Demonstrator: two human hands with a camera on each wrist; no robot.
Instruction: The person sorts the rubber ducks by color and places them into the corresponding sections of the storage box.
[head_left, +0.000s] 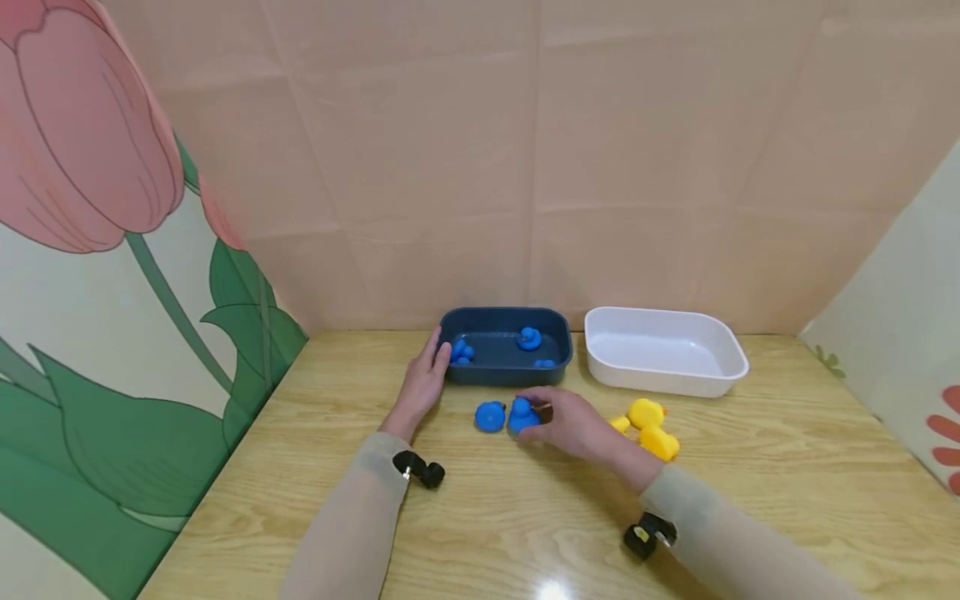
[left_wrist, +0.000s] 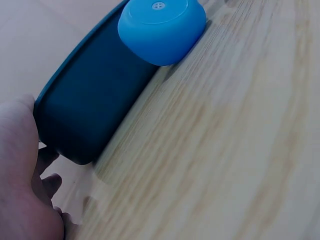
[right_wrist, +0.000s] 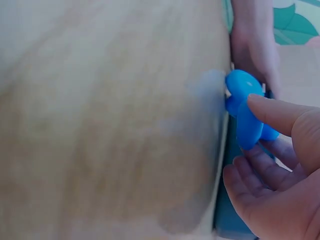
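My left hand grips the left end of a dark blue tray, its thumb at the near corner and its fingers along the end wall. Blue toy ducks lie inside that tray at the left, right and front. In front of it, my right hand pinches a blue toy duck between thumb and fingers. Just left of that one lies another blue duck, its round flat base showing; this base also appears large in the left wrist view.
A white tray stands right of the dark one, nothing in it. Several yellow toy ducks lie in front of it, just beyond my right wrist. A beige backdrop rises behind the wooden table.
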